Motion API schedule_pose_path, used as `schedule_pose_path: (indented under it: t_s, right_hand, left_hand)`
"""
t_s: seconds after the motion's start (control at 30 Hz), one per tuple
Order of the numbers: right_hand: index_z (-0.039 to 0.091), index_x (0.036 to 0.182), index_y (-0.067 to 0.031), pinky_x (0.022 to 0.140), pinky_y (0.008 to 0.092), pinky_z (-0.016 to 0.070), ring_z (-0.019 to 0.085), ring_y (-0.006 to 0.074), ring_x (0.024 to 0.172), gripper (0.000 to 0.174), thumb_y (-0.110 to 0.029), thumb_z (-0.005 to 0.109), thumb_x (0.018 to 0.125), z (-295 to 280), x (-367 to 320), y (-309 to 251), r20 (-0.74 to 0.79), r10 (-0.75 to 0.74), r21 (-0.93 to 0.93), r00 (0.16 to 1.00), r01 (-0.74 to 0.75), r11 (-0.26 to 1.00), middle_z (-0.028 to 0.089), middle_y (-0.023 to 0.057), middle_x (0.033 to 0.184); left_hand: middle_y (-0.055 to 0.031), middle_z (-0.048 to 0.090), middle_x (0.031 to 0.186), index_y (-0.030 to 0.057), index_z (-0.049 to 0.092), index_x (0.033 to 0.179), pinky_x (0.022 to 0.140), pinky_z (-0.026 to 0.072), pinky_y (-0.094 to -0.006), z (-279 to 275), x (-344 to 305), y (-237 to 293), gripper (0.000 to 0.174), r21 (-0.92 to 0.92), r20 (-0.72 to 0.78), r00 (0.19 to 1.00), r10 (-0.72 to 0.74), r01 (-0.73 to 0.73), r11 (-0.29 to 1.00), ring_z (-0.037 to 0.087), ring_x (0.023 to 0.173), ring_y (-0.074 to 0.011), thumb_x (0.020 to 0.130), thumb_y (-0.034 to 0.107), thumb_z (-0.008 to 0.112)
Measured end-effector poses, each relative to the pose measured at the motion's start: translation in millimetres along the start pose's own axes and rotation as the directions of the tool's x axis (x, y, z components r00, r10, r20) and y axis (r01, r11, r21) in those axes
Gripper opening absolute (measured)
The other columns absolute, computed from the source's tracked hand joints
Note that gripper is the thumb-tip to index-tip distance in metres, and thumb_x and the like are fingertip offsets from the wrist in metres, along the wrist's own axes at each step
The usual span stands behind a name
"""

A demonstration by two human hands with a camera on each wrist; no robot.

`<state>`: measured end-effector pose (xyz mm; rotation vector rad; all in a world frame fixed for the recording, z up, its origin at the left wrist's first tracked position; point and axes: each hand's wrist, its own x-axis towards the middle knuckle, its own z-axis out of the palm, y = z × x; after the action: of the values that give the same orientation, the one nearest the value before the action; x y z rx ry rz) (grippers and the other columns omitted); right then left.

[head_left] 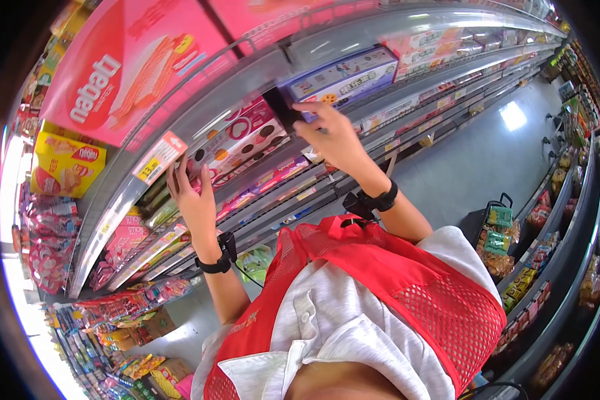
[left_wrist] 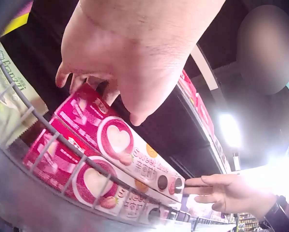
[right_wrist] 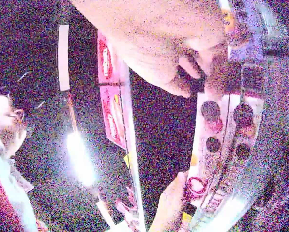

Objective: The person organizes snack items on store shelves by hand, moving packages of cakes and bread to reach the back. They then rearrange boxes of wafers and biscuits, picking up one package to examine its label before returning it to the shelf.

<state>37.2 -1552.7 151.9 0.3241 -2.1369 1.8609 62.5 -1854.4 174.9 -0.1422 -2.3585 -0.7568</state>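
Two long pink-and-white boxes with heart-shaped cup pictures lie stacked on a shelf, the upper box [left_wrist: 156,162] over the lower box [left_wrist: 93,186]. My left hand [head_left: 195,200] holds the left end of the upper box, its thumb on the near side and fingers over the end. At the other end is my right hand [head_left: 335,141], fingers extended and slightly bent, fingertips right at the box's end in the left wrist view. A purple biscuit box [head_left: 343,77] stands just beyond the right hand. Heavy grain blurs the right wrist view.
A wire rail [left_wrist: 72,174] runs along the shelf front. The price tag [head_left: 160,157] hangs beside my left hand, below a large pink nabati sign [head_left: 130,67]. A yellow nabati pack [head_left: 67,163] is farther left. Behind stands a cart [head_left: 497,230] with packs in the aisle.
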Motion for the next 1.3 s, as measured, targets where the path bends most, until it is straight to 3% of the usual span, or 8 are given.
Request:
schedule_pose_path:
  t_s: [0.03, 0.1, 0.17, 0.4, 0.53, 0.7, 1.07, 1.3]
  right_hand:
    - [0.063, 0.131, -0.0038, 0.063, 0.0269, 0.0531, 0.068, 0.0115, 0.087, 0.037, -0.012, 0.071, 0.095, -12.7, -0.7, 7.9, -0.087, -0.039, -0.013, 0.995, 0.038, 0.999, 0.068, 0.0087, 0.113]
    - [0.066, 0.123, -0.0033, 0.066, 0.0266, 0.0560, 0.067, 0.0122, 0.099, 0.026, -0.005, 0.068, 0.097, -44.5, -0.5, 20.2, -0.237, -0.141, -0.082, 0.961, 0.125, 0.989, 0.067, 0.0079, 0.119]
    - [0.065, 0.126, -0.0027, 0.079, 0.0285, 0.0577, 0.064, 0.0157, 0.115, 0.028, -0.005, 0.066, 0.098, -75.3, -0.6, 24.6, -0.345, -0.095, -0.123, 0.934, 0.055, 0.991, 0.064, 0.0089, 0.128]
    - [0.052, 0.144, -0.0030, 0.101, 0.0364, 0.0538, 0.052, 0.0270, 0.136, 0.051, -0.009, 0.068, 0.096, -144.3, 6.3, 55.0, -0.411, 0.011, 0.042, 0.911, 0.007, 0.999, 0.050, 0.0146, 0.148]
    - [0.045, 0.150, -0.0027, 0.100, 0.0364, 0.0536, 0.051, 0.0283, 0.138, 0.059, -0.009, 0.068, 0.096, -159.7, 12.7, 61.9, -0.326, 0.053, 0.128, 0.944, -0.012, 0.992, 0.049, 0.0156, 0.149]
    - [0.043, 0.151, -0.0024, 0.094, 0.0350, 0.0550, 0.055, 0.0276, 0.133, 0.062, -0.009, 0.069, 0.095, -169.3, 15.7, 64.7, -0.268, 0.047, 0.153, 0.962, -0.005, 0.988, 0.048, 0.0159, 0.150]
    - [0.042, 0.152, -0.0027, 0.086, 0.0310, 0.0547, 0.059, 0.0231, 0.125, 0.064, -0.010, 0.069, 0.095, -156.9, 17.4, 62.9, -0.290, 0.033, 0.035, 0.956, -0.024, 0.999, 0.046, 0.0153, 0.143]
    - [0.047, 0.148, -0.0022, 0.084, 0.0291, 0.0536, 0.064, 0.0181, 0.114, 0.058, -0.009, 0.070, 0.095, -155.0, 22.6, 60.8, -0.269, 0.027, -0.031, 0.963, -0.037, 0.999, 0.048, 0.0141, 0.141]
  left_hand:
    - [-0.0175, 0.048, 0.151, 0.0067, 0.061, 0.136, 0.107, 0.0470, -0.0453, 3.6, -0.8, 1.2, 0.040, 0.143, 0.007, 0.997, 0.082, -0.082, 0.986, 0.048, 0.138, -0.0343, 0.099, 0.020, 0.068]
    - [-0.0174, 0.049, 0.149, 0.0082, 0.062, 0.136, 0.113, 0.0377, -0.0495, 11.8, 2.8, 23.9, 0.043, 0.164, 0.065, 0.988, 0.141, -0.150, 0.975, 0.046, 0.138, -0.0353, 0.097, 0.022, 0.071]
    - [-0.0138, 0.052, 0.148, 0.0091, 0.063, 0.134, 0.118, 0.0299, -0.0534, 27.3, 4.2, 44.7, 0.043, 0.108, 0.089, 0.977, 0.192, -0.201, 0.974, 0.045, 0.138, -0.0357, 0.095, 0.025, 0.072]
    - [-0.0107, 0.051, 0.151, 0.0103, 0.060, 0.139, 0.122, 0.0266, -0.0543, 85.4, 24.3, 117.5, 0.050, 0.166, 0.249, 0.911, 0.329, -0.375, 0.912, 0.044, 0.142, -0.0322, 0.093, 0.028, 0.073]
    - [-0.0107, 0.046, 0.158, 0.0107, 0.053, 0.148, 0.123, 0.0244, -0.0492, 114.6, 33.0, 143.1, 0.057, 0.200, 0.342, 0.892, 0.295, -0.375, 0.905, 0.039, 0.148, -0.0298, 0.097, 0.029, 0.069]
    - [-0.0084, 0.050, 0.154, 0.0126, 0.052, 0.148, 0.123, 0.0250, -0.0526, 131.2, 33.8, 154.6, 0.058, 0.254, 0.381, 0.882, 0.277, -0.388, 0.886, 0.047, 0.142, -0.0285, 0.097, 0.032, 0.069]
    - [-0.0050, 0.053, 0.152, 0.0146, 0.050, 0.148, 0.124, 0.0238, -0.0547, 126.2, 32.9, 157.4, 0.058, 0.311, 0.390, 0.883, 0.260, -0.392, 0.866, 0.050, 0.138, -0.0274, 0.097, 0.033, 0.068]
    - [-0.0079, 0.058, 0.145, 0.0128, 0.054, 0.142, 0.119, 0.0296, -0.0536, 125.2, 32.0, 157.6, 0.053, 0.312, 0.341, 0.905, 0.255, -0.365, 0.877, 0.052, 0.135, -0.0295, 0.096, 0.034, 0.069]
